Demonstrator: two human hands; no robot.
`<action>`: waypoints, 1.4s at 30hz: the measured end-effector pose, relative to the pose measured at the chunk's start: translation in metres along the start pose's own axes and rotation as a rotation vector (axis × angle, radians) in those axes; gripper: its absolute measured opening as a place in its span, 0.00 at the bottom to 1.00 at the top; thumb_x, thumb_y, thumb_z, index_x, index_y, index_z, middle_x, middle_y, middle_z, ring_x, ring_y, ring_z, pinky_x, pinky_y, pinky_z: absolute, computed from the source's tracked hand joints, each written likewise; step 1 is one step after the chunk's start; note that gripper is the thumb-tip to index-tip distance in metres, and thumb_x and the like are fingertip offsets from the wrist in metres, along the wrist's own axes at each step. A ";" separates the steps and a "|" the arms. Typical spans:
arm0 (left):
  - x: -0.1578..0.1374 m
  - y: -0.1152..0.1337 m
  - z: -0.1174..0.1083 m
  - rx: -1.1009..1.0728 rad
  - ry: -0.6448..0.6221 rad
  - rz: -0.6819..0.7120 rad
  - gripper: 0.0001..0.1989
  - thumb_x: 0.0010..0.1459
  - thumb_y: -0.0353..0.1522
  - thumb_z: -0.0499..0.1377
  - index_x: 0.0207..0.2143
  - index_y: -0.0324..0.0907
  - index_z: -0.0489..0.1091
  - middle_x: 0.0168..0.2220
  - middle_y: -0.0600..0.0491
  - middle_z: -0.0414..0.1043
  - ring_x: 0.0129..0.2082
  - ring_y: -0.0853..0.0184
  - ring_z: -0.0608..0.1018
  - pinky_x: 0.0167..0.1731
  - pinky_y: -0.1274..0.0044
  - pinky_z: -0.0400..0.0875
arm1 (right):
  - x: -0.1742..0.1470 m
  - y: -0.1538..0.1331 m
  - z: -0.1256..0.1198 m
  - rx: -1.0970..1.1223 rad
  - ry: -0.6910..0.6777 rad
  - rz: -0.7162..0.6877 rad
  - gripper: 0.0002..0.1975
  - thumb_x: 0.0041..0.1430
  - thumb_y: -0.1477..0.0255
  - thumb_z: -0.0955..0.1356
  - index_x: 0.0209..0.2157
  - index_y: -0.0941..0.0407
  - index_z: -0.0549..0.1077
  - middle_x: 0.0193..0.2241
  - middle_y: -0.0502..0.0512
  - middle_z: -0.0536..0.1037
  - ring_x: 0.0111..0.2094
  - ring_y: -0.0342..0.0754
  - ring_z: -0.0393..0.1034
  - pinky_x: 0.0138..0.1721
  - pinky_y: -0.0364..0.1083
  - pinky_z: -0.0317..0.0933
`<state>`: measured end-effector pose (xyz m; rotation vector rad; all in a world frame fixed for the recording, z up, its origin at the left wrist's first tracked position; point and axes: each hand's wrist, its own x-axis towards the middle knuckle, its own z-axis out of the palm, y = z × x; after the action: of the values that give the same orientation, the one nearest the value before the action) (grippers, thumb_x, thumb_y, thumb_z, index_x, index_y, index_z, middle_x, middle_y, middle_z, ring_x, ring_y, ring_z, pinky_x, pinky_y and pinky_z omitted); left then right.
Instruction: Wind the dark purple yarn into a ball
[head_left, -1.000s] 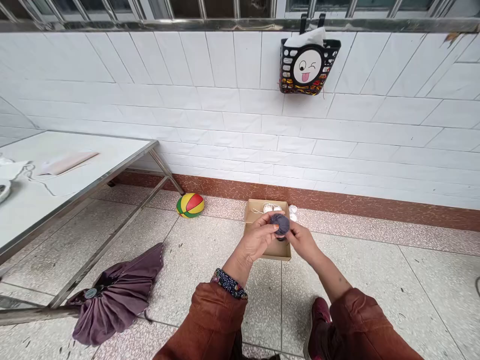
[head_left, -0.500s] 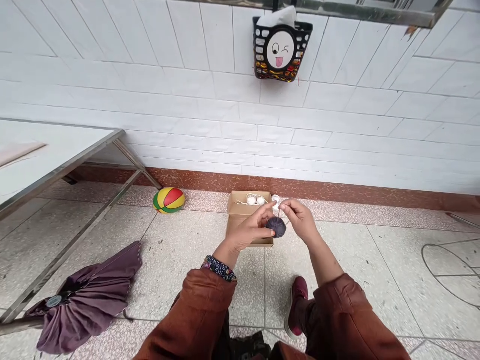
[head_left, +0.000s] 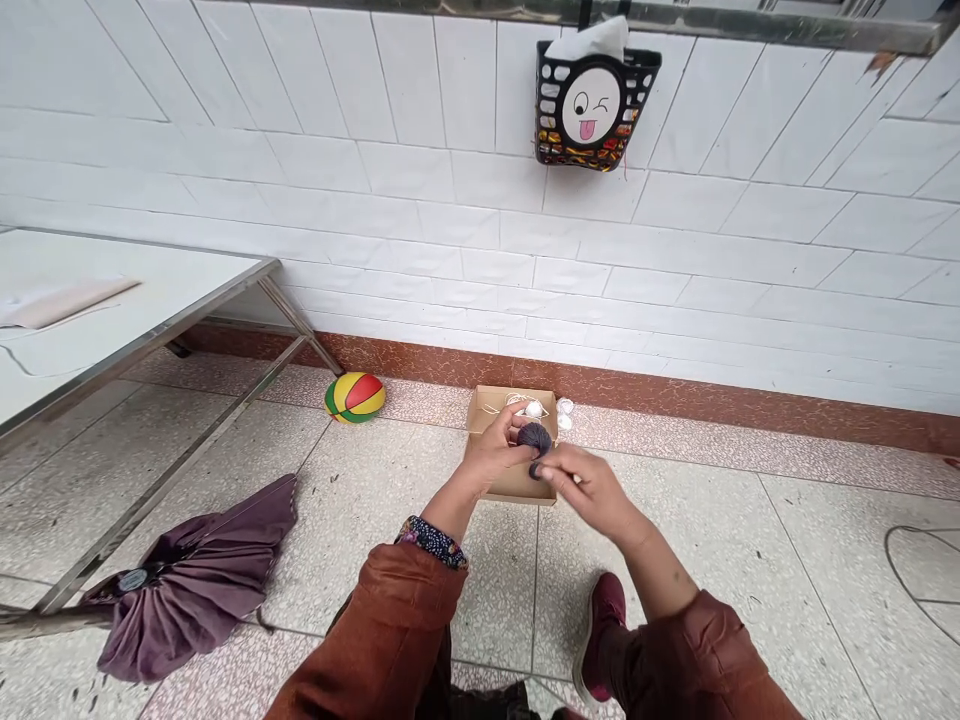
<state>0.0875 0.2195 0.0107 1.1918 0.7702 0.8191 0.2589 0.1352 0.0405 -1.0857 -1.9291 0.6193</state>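
Observation:
My left hand (head_left: 493, 447) holds a dark grey ball of yarn (head_left: 534, 437) between thumb and fingers. Close against it, my right hand (head_left: 589, 487) has its fingers pinched at the yarn, beside a small dark lump (head_left: 535, 470) just under the ball. Whether that lump is a loop of the same yarn I cannot tell. Beneath both hands lies an open cardboard box (head_left: 517, 490) on the floor. A white ball of yarn (head_left: 534, 409) and loose pale strands show inside its far end, partly hidden by my left hand.
White balls (head_left: 565, 408) sit just right of the box. A striped ball (head_left: 355, 398) rests by the wall, and a folded purple umbrella (head_left: 202, 580) lies near the metal-framed table (head_left: 187, 265). A black basket (head_left: 598, 105) hangs from a rail.
My right hand has come down and turned inward from above the ball, where it held a strand raised. The ball sits slightly farther left over the box. The view has shifted a little.

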 end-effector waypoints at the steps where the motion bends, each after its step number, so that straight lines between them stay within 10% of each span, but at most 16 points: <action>1: -0.002 0.000 0.000 0.024 -0.055 -0.004 0.38 0.45 0.27 0.67 0.60 0.49 0.63 0.43 0.52 0.68 0.40 0.67 0.72 0.45 0.72 0.65 | 0.003 0.002 -0.006 0.011 0.063 0.009 0.08 0.69 0.69 0.63 0.37 0.54 0.73 0.32 0.54 0.76 0.34 0.47 0.70 0.38 0.45 0.63; 8: -0.012 0.002 0.004 -0.146 -0.449 0.006 0.43 0.48 0.27 0.68 0.65 0.51 0.59 0.49 0.49 0.70 0.48 0.62 0.72 0.49 0.70 0.63 | 0.006 0.046 -0.003 -0.060 0.264 0.197 0.10 0.67 0.67 0.63 0.33 0.54 0.71 0.29 0.52 0.74 0.32 0.48 0.69 0.36 0.45 0.62; 14: -0.003 0.005 -0.003 -0.347 -0.117 0.064 0.24 0.48 0.29 0.66 0.51 0.41 0.73 0.46 0.48 0.73 0.46 0.63 0.73 0.48 0.73 0.65 | -0.008 0.057 0.033 -0.151 0.010 0.232 0.10 0.69 0.69 0.60 0.35 0.54 0.70 0.31 0.53 0.75 0.34 0.48 0.71 0.36 0.45 0.64; 22: 0.013 -0.007 -0.023 -0.040 0.209 0.054 0.23 0.45 0.30 0.66 0.47 0.40 0.72 0.38 0.51 0.76 0.40 0.65 0.75 0.47 0.71 0.66 | -0.010 0.013 0.041 -0.198 -0.331 -0.055 0.11 0.72 0.69 0.60 0.37 0.55 0.71 0.31 0.53 0.74 0.33 0.46 0.70 0.36 0.43 0.63; 27: 0.010 -0.007 -0.026 0.179 0.123 0.081 0.24 0.45 0.29 0.66 0.48 0.42 0.72 0.43 0.49 0.74 0.42 0.63 0.75 0.45 0.71 0.68 | 0.000 -0.010 0.016 -0.036 -0.140 -0.086 0.11 0.71 0.68 0.61 0.36 0.54 0.71 0.30 0.52 0.74 0.32 0.46 0.70 0.35 0.44 0.63; 35: -0.009 -0.003 -0.007 0.133 -0.398 -0.008 0.40 0.46 0.29 0.68 0.62 0.50 0.61 0.45 0.51 0.68 0.43 0.64 0.73 0.44 0.71 0.66 | 0.014 0.024 -0.010 0.016 0.337 0.133 0.10 0.68 0.66 0.64 0.34 0.54 0.72 0.31 0.51 0.75 0.33 0.47 0.69 0.37 0.45 0.62; 38: -0.013 0.002 -0.001 -0.061 -0.479 0.001 0.41 0.48 0.30 0.68 0.64 0.51 0.59 0.49 0.49 0.69 0.48 0.62 0.72 0.49 0.69 0.64 | 0.013 0.048 0.001 -0.016 0.346 0.254 0.12 0.67 0.64 0.63 0.32 0.54 0.70 0.29 0.51 0.73 0.31 0.47 0.67 0.35 0.44 0.61; 42: -0.009 0.005 -0.004 -0.227 -0.275 0.017 0.33 0.49 0.30 0.67 0.59 0.48 0.66 0.48 0.49 0.71 0.49 0.62 0.72 0.50 0.71 0.64 | 0.004 0.068 0.026 -0.069 0.149 0.346 0.11 0.68 0.66 0.62 0.34 0.54 0.71 0.29 0.51 0.75 0.31 0.47 0.69 0.34 0.44 0.62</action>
<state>0.0794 0.2144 0.0156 1.0793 0.4305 0.7175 0.2667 0.1725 -0.0211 -1.4842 -1.6578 0.6404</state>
